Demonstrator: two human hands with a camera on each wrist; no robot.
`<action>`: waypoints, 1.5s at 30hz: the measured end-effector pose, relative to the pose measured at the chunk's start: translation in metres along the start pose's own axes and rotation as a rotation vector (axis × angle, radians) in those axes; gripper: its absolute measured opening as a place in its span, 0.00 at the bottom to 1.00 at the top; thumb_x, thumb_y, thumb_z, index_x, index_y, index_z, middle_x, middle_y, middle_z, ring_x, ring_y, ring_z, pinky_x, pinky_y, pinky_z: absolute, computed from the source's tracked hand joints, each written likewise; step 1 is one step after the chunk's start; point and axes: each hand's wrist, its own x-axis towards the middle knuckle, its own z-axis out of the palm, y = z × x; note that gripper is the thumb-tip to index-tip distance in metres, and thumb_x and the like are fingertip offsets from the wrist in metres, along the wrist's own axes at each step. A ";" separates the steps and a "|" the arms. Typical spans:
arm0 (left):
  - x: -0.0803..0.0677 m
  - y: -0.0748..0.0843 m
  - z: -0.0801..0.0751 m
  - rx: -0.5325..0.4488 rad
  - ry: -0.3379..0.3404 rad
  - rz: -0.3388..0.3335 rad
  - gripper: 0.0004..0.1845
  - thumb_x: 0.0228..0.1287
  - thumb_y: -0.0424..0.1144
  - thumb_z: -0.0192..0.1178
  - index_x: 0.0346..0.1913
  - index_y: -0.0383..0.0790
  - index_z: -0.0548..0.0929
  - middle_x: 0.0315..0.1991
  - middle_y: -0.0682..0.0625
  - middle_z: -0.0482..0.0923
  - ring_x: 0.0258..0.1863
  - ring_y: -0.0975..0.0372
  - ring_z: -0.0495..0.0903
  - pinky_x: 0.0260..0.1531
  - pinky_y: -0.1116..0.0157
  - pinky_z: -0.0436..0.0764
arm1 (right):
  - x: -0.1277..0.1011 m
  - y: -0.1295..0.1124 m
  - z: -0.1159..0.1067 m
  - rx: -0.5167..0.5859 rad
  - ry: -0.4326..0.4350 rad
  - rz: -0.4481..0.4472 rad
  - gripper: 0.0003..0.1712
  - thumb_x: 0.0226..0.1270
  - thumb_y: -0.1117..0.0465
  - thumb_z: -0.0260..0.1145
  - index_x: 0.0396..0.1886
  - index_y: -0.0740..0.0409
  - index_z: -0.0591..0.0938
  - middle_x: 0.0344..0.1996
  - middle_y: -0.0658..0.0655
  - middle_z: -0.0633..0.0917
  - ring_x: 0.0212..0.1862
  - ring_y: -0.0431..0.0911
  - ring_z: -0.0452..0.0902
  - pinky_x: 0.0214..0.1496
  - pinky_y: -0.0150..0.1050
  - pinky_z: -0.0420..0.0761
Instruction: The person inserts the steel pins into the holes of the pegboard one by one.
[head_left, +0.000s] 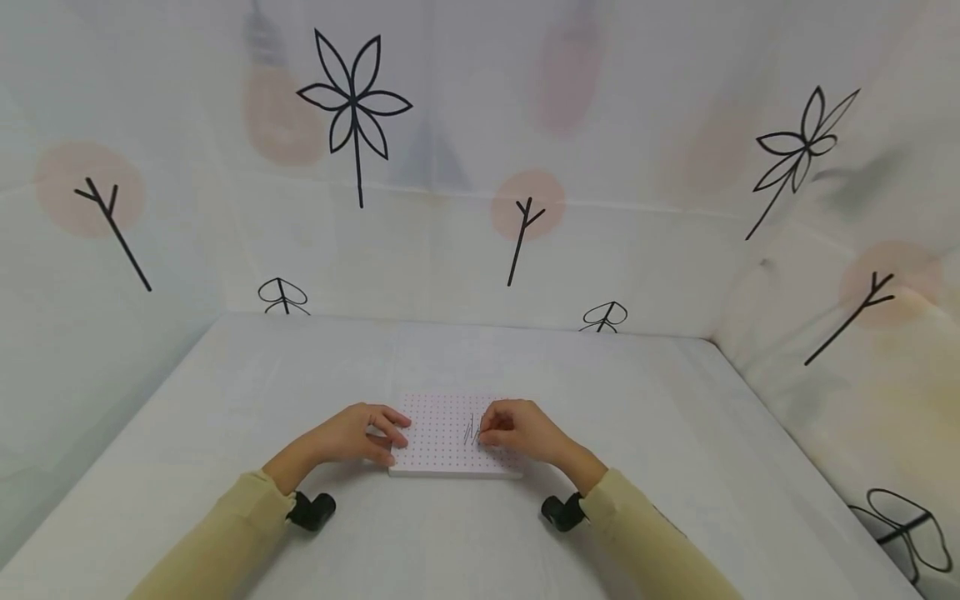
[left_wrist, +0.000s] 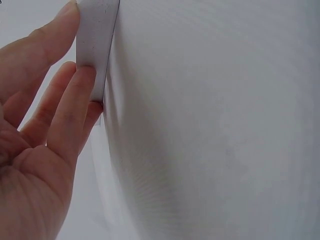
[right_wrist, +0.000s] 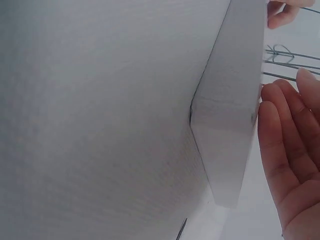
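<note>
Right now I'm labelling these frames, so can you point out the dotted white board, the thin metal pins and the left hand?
dotted white board [head_left: 438, 442]: head view, bare dotted top face.
thin metal pins [head_left: 471, 431]: head view, middle of the upright cluster.
left hand [head_left: 352, 433]: head view, back of the hand.

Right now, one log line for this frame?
left hand: holds white dotted board by its left edge | right hand: pinches thin wire pins standing on board | board flat on white table
</note>
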 end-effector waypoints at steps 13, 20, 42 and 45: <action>0.000 0.004 0.000 0.006 0.007 -0.012 0.10 0.45 0.31 0.72 0.34 0.42 0.87 0.53 0.45 0.75 0.49 0.55 0.78 0.48 0.61 0.77 | -0.006 0.000 -0.004 -0.025 0.008 0.032 0.05 0.56 0.69 0.68 0.31 0.58 0.80 0.29 0.47 0.81 0.34 0.40 0.77 0.40 0.32 0.78; 0.000 0.002 0.000 0.017 0.009 -0.007 0.10 0.45 0.32 0.72 0.34 0.42 0.87 0.53 0.45 0.75 0.50 0.54 0.77 0.48 0.61 0.77 | -0.011 0.005 -0.009 -0.021 0.019 0.044 0.05 0.56 0.68 0.68 0.31 0.58 0.80 0.29 0.47 0.81 0.34 0.41 0.77 0.39 0.32 0.78; 0.000 0.000 0.001 -0.002 0.007 -0.001 0.11 0.44 0.31 0.72 0.34 0.41 0.87 0.54 0.45 0.75 0.50 0.53 0.77 0.48 0.60 0.77 | -0.035 0.022 -0.026 -0.016 0.067 0.090 0.05 0.57 0.67 0.68 0.32 0.57 0.80 0.30 0.47 0.81 0.34 0.41 0.77 0.35 0.33 0.78; 0.000 0.000 0.001 -0.002 0.004 0.002 0.10 0.44 0.31 0.72 0.34 0.41 0.87 0.54 0.45 0.75 0.51 0.53 0.76 0.47 0.61 0.77 | -0.038 0.025 -0.029 -0.025 0.070 0.103 0.05 0.56 0.67 0.68 0.31 0.57 0.80 0.30 0.47 0.81 0.34 0.41 0.77 0.35 0.32 0.78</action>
